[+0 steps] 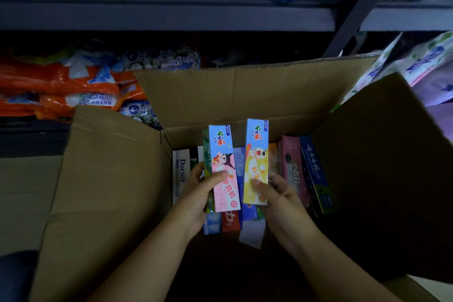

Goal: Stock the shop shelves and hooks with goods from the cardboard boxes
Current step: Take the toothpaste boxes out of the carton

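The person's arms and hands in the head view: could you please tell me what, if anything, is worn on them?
Both forearms are bare up to the frame edge: no sleeves show. The left hand and right hand wear no gloves, and I can see no rings, watch or wristband, though the light is dim.

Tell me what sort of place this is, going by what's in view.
Most likely a small shop or its stockroom. Grey shelves hold packaged goods, such as orange packs. An open cardboard box is full of toothpaste cartons. The left hand grips a pink carton and the right hand a yellow carton.
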The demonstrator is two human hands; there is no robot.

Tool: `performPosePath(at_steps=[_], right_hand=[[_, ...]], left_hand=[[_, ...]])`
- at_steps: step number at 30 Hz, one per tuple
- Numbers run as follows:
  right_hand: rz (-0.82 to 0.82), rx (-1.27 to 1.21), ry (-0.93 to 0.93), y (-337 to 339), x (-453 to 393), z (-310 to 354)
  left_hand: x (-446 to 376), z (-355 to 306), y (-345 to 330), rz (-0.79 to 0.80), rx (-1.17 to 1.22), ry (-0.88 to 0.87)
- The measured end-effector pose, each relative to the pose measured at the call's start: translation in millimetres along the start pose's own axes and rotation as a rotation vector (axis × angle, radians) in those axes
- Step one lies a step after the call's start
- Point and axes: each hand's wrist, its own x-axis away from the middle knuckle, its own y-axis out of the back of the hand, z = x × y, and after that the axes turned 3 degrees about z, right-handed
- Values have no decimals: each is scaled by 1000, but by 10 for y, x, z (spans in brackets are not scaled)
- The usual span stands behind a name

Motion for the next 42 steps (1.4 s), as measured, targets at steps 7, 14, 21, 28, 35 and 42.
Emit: performPosePath(at_steps=[7, 14, 21, 28, 35, 42], right_hand=[[118, 40, -58, -481, 890, 881], [192, 258, 8, -1373, 2236, 2240], [317, 351, -8, -2218, 3648, 3338], [372, 424, 46, -2629, 4483, 3895], [486, 510, 44, -2840, 4613, 4002], [670, 612, 107, -3530, 4698, 4126]], left_hand=[[1038, -770, -422, -66, 12, 14], [2618, -2344, -969, -14, -1, -58], [4127, -3639, -1242, 35, -60, -75], [5083, -4183, -1438, -27, -42, -191], [5564, -4206, -1352, -193, 47, -281], [6133, -4447, -732, -389, 153, -408]])
